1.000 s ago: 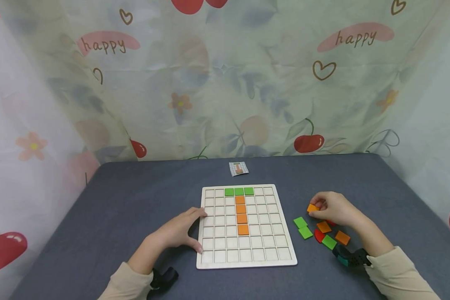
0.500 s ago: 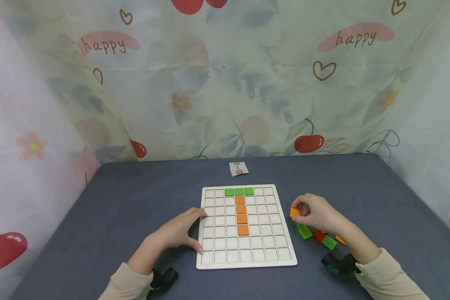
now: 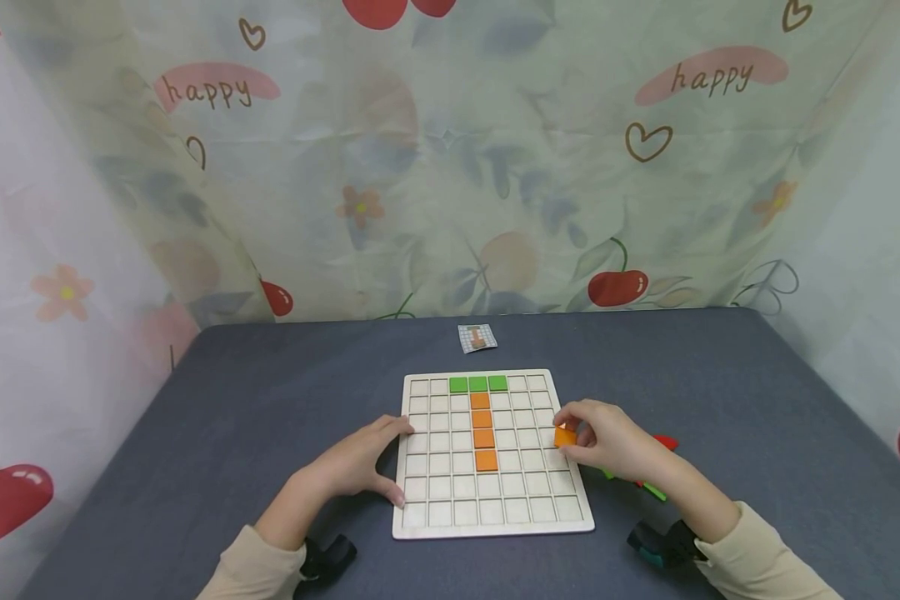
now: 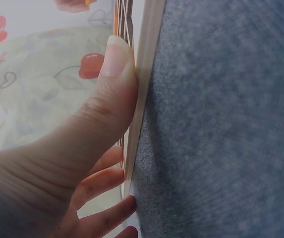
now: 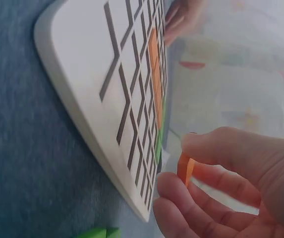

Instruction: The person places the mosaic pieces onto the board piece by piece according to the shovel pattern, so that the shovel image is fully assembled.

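Note:
My right hand [image 3: 607,435] pinches an orange square tile [image 3: 565,437] between thumb and fingertips over the right edge of a white grid board [image 3: 495,531]. The right wrist view shows this orange tile [image 5: 184,169] edge-on, apart from the board. On the board's left edge rests my left hand [image 3: 362,460], thumb and fingers spread; in the left wrist view the thumb [image 4: 114,74] lies against the rim. Several green tiles [image 3: 478,383] form a short row in the top line of cells. Below their middle runs a column of orange tiles [image 3: 483,437].
Loose green and red pieces [image 3: 666,442] lie on the dark cloth right of the board, partly hidden by my right arm. A small printed card [image 3: 477,337] with a grid picture lies behind the board. A patterned curtain [image 3: 450,167] hangs beyond the table.
My right hand has carried the orange tile left from the loose pieces to above the board's right edge. The left hand and the tiles on the board have stayed put.

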`<state>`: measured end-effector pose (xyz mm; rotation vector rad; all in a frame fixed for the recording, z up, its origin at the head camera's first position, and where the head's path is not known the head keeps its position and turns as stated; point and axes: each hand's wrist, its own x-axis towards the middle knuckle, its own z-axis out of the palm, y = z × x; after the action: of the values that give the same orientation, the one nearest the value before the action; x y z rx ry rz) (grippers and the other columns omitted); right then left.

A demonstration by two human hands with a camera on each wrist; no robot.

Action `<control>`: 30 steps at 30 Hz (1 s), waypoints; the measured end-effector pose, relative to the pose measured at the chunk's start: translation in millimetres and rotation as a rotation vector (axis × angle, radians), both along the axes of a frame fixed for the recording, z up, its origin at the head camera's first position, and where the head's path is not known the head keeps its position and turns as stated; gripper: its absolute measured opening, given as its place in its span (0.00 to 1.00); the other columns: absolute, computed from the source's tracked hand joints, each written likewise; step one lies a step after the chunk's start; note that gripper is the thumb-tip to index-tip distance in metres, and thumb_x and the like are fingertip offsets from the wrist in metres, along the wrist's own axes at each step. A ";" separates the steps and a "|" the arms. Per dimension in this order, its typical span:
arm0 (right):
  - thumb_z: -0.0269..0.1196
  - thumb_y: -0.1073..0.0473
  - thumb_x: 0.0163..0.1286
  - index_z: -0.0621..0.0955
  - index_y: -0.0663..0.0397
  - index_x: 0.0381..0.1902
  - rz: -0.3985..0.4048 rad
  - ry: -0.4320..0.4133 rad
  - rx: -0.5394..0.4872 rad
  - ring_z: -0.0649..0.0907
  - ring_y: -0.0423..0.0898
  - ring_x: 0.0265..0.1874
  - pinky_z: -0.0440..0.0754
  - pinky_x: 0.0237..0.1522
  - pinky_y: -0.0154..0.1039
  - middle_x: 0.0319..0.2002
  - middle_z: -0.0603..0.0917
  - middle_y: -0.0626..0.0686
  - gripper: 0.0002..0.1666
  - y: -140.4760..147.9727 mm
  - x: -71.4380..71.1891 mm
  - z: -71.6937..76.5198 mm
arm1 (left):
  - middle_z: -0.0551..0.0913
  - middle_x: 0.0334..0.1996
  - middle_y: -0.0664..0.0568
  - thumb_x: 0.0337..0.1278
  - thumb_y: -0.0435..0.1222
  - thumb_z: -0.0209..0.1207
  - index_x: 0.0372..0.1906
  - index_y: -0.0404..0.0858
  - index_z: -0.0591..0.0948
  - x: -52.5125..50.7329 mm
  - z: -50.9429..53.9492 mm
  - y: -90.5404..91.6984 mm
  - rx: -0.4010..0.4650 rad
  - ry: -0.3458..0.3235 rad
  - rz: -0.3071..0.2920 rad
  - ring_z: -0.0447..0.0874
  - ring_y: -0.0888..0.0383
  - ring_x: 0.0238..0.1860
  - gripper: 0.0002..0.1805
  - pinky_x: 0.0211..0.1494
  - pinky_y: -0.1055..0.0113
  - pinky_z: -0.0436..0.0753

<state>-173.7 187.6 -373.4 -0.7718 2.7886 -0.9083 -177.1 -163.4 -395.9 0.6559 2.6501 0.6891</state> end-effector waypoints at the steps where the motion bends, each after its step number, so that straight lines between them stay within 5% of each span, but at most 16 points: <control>1: 0.66 0.63 0.56 0.79 0.60 0.43 0.011 0.006 0.000 0.73 0.32 0.23 0.75 0.28 0.28 0.34 0.78 0.51 0.15 -1.5 0.7 -0.2 | 0.67 0.64 0.42 0.26 0.48 0.75 0.64 0.35 0.67 0.2 0.2 0.1 -0.001 -0.002 0.003 0.66 0.45 0.65 0.51 0.64 0.49 0.68; 30: 0.63 0.70 0.57 0.82 0.53 0.44 0.089 -0.011 0.007 0.77 0.41 0.35 0.78 0.35 0.29 0.39 0.77 0.52 0.16 -33.1 5.9 -5.9 | 0.66 0.65 0.41 0.27 0.47 0.75 0.63 0.35 0.67 0.2 -1.1 0.4 0.014 0.012 -0.017 0.64 0.44 0.66 0.51 0.66 0.49 0.66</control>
<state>-167.8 154.5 -379.3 -0.8798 2.7217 -0.8841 -176.8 -163.0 -397.0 0.6880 2.6493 0.7016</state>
